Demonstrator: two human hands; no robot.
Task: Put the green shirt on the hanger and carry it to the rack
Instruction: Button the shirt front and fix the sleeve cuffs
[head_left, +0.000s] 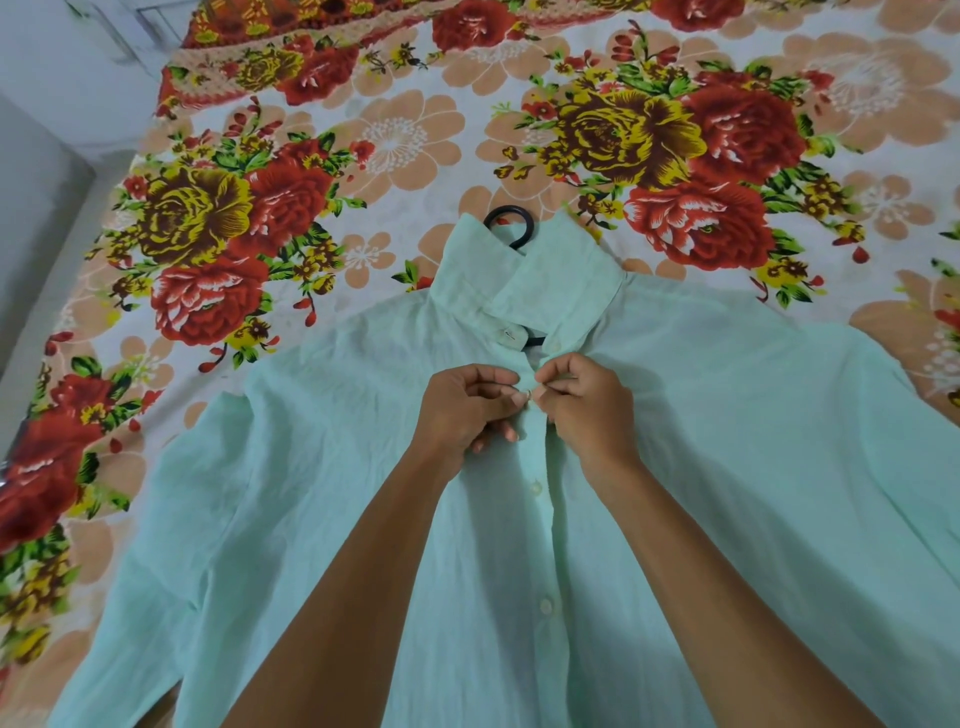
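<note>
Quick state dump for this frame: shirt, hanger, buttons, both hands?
green shirt: spread front-up on the floral bedsheet, hanger inside.
hanger: black hook sticks out of the collar; body mostly hidden.
collar button: undone.
lower buttons: look fastened.
left hand: pinches the placket below the collar.
right hand: pinches the opposite placket edge.

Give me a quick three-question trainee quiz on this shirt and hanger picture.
1. True or false: the hanger hook sticks out above the collar.
2. Where do the left hand and right hand pinch the green shirt?
A. a sleeve
B. the button placket
C. the hem
3. What does the shirt lie on?

Key: 1 true; 2 B; 3 the floral bedsheet.
</note>
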